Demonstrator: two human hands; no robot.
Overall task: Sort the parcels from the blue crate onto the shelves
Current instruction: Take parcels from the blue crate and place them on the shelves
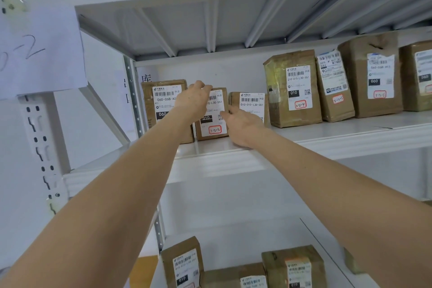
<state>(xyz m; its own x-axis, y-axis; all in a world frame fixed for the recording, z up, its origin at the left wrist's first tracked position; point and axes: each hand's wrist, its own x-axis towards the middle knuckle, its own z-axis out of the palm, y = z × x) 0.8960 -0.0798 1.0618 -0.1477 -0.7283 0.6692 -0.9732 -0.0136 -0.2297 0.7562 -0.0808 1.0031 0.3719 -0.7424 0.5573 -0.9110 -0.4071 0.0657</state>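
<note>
Curling over parcel (211,130), seemingly: left grip (194,98)

A white sheet of paper (39,51) hung at the left edge of the view, bearing faint handwritten marks that ended in a 2. Beyond it stood a plain white wall (100,105). A second paper (146,78) with black printed characters was stuck on that wall, mostly hidden. Near the bottom edge an orange-brown surface (143,269) showed, too little of it to name.
</note>
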